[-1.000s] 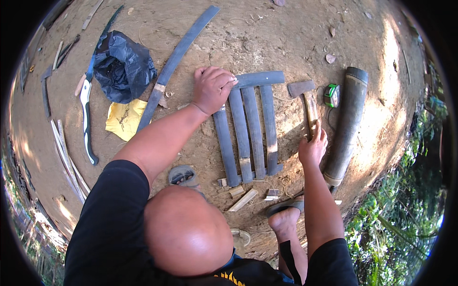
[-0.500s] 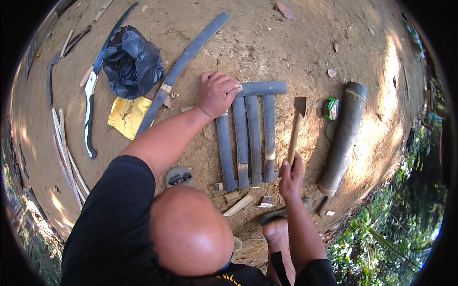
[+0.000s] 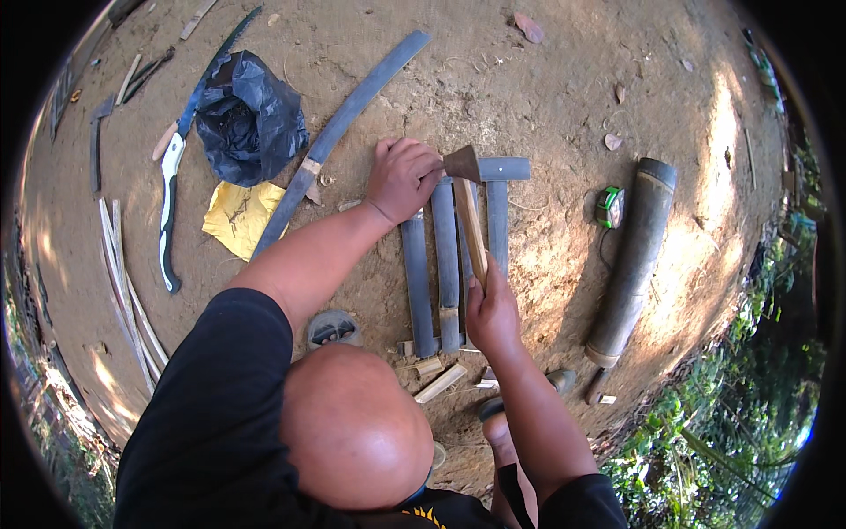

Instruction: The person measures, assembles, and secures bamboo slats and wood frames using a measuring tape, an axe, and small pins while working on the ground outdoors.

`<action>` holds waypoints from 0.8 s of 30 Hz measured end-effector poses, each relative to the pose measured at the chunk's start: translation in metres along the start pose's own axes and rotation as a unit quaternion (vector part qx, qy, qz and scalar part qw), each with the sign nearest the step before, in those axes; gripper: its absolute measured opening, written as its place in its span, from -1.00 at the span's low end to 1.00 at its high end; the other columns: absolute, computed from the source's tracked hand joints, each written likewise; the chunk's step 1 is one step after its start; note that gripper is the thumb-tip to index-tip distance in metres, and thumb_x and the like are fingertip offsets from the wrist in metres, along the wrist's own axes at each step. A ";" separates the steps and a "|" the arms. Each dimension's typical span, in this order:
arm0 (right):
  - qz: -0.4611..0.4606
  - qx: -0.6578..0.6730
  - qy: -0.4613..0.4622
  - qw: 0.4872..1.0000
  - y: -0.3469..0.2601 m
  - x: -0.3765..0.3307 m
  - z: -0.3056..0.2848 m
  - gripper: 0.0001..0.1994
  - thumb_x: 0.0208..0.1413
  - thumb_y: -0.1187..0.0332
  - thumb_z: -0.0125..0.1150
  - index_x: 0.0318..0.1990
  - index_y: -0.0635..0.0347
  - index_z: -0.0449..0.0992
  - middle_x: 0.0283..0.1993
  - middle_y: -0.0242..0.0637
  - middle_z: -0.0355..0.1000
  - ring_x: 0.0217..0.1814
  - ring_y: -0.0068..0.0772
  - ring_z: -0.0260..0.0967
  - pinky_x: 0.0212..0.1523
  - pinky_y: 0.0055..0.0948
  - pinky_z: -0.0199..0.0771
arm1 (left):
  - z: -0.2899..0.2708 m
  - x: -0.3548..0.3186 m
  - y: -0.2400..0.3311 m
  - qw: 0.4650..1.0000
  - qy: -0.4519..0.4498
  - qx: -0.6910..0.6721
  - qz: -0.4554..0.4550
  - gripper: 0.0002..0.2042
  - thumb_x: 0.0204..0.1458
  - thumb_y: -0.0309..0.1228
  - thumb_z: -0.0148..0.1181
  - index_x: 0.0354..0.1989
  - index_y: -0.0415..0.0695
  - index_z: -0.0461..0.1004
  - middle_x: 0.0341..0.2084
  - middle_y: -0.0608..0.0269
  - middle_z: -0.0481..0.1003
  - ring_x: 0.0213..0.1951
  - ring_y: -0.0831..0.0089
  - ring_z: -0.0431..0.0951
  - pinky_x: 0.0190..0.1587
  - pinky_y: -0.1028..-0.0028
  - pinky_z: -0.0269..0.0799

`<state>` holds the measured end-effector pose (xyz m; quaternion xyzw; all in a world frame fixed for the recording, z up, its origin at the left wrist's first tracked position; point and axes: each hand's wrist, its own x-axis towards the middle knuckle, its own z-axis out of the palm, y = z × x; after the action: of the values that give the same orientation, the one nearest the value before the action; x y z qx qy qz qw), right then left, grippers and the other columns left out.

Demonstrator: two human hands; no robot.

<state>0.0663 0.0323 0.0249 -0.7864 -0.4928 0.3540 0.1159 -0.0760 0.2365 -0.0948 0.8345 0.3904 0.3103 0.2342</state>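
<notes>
My left hand (image 3: 401, 181) is closed at the left end of a dark bamboo crosspiece (image 3: 513, 168); whatever its fingertips pinch is hidden. My right hand (image 3: 494, 313) grips the wooden handle of a small hatchet (image 3: 471, 225). The hatchet's wedge-shaped metal head is over the crosspiece, close to my left fingertips. Several bamboo slats (image 3: 415, 286) run from the crosspiece toward me, side by side on the ground. The hatchet and right hand partly cover the slats on the right. Near their lower ends lie short split bamboo offcuts (image 3: 441, 384).
To the left are a folding saw (image 3: 167, 212), a black plastic bag (image 3: 247, 119), a yellow wrapper (image 3: 238, 216), a long bamboo strip (image 3: 352, 104) and thin sticks (image 3: 123, 282). A green tape measure (image 3: 609, 208) and a thick bamboo pole (image 3: 633, 264) lie right. My sandalled foot (image 3: 334, 329) is near the slats.
My right hand has swung the hatchet up and left, from beside the slats to over the crosspiece. My left hand has stayed at the crosspiece's left end.
</notes>
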 end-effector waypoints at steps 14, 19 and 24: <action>-0.024 0.034 0.060 0.997 -0.002 0.001 0.008 -0.49 0.32 0.46 0.07 0.40 0.27 0.21 0.04 0.27 0.48 -0.08 0.37 0.52 -0.12 0.06 0.56 | -0.003 0.001 0.000 1.000 -0.006 -0.020 -0.012 -0.94 0.07 -0.30 0.33 -0.37 0.05 0.63 -0.28 0.47 0.61 -0.02 0.41 0.54 0.16 0.23 0.18; -0.095 0.046 0.116 0.988 0.001 -0.005 0.012 -0.43 0.30 0.49 0.09 0.44 0.25 0.14 0.15 0.29 0.43 0.01 0.35 0.51 -0.06 0.05 0.56 | 0.000 0.002 0.000 0.999 -0.010 -0.034 -0.026 -0.94 0.06 -0.31 0.34 -0.37 0.04 0.62 -0.26 0.46 0.60 -0.01 0.40 0.53 0.17 0.22 0.18; -0.001 0.026 0.006 1.000 -0.004 0.001 0.005 -0.44 0.31 0.47 0.08 0.44 0.22 0.15 0.18 0.29 0.41 0.03 0.36 0.50 -0.04 0.07 0.56 | -0.001 0.004 -0.005 1.000 -0.004 -0.021 -0.017 -0.92 0.07 -0.28 0.33 -0.36 0.04 0.62 -0.25 0.46 0.60 0.01 0.39 0.52 0.20 0.20 0.18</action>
<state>0.0600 0.0341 0.0227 -0.7850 -0.4833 0.3616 0.1397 -0.0770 0.2429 -0.0962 0.8242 0.3966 0.3109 0.2584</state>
